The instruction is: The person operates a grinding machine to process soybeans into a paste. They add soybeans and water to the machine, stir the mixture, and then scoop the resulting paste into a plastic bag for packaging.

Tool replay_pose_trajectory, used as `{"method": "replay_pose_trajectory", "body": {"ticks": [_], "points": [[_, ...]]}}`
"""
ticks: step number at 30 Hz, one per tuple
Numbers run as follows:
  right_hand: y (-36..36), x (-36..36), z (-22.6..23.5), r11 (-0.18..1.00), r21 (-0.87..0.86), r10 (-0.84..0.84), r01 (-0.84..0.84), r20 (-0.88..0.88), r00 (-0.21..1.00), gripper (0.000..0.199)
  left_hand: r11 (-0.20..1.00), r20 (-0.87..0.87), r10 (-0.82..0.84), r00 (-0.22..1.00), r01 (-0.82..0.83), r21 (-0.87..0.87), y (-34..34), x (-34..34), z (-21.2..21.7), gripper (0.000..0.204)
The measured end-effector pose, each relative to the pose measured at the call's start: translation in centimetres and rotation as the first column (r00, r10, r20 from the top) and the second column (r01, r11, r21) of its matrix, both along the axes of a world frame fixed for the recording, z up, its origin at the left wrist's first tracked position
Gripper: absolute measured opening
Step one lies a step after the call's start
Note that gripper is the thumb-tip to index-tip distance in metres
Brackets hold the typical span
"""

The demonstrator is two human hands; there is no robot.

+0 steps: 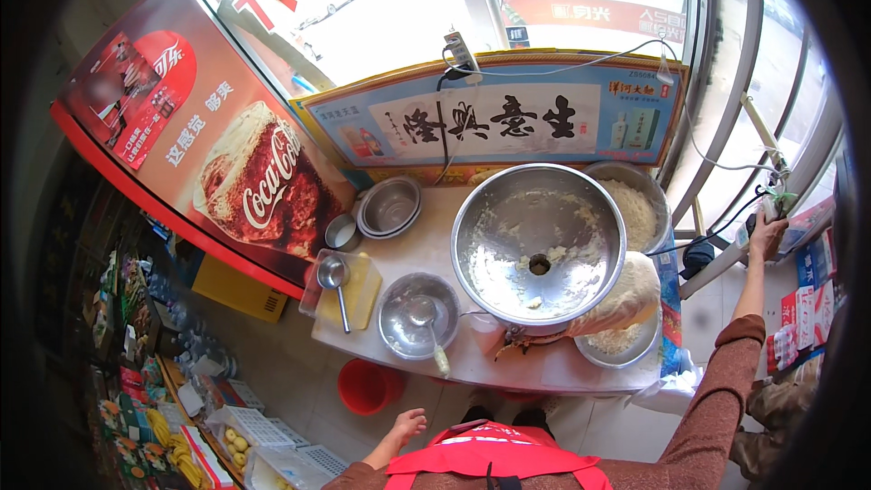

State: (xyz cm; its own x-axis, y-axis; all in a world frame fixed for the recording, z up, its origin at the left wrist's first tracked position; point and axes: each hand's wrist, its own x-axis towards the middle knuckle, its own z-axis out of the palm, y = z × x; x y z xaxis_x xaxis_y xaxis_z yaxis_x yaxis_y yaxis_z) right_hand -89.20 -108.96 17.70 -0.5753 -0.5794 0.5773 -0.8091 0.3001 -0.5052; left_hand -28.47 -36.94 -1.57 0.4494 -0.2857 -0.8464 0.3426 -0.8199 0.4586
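Note:
My right hand (768, 234) reaches far out to the right, closed at a metal window rail (739, 260) where cables meet. What its fingers hold is too small to make out. Low in front of my red apron (499, 455), my left hand (408, 426) hangs empty with fingers slightly bent and apart. On the table stands a machine with a wide steel funnel (490, 263), its inside smeared with pale crumbs. A cloth-wrapped part (626, 298) sticks out beside it. Beneath that sits a steel bowl (610, 361) of pale, crumbly food.
A tub (660, 195) of white mash stands behind the funnel. Left of it are a bowl (392, 336) with a ladle (439, 358), stacked steel bowls (390, 207) and a yellow container (361, 295). A red bucket (367, 387) stands on the floor; a white cable (581, 63) crosses the window.

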Motion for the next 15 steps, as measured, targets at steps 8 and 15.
{"method": "replay_pose_trajectory", "body": {"ticks": [8, 15], "points": [[-0.8, -0.9, -1.3, 0.997, -0.062, 0.057, -0.054, 0.042, 0.998, 0.066, 1.000, 0.004, -0.028, 1.000, 0.028, 0.003, -0.3, 0.2, 0.3, 0.047], [-0.6, -0.7, -1.1, 0.999, -0.029, 0.025, -0.023, 0.047, 0.999, 0.065, 1.000, -0.011, -0.012, 1.000, 0.012, -0.018, -0.4, 0.3, 0.3, 0.047]]}}
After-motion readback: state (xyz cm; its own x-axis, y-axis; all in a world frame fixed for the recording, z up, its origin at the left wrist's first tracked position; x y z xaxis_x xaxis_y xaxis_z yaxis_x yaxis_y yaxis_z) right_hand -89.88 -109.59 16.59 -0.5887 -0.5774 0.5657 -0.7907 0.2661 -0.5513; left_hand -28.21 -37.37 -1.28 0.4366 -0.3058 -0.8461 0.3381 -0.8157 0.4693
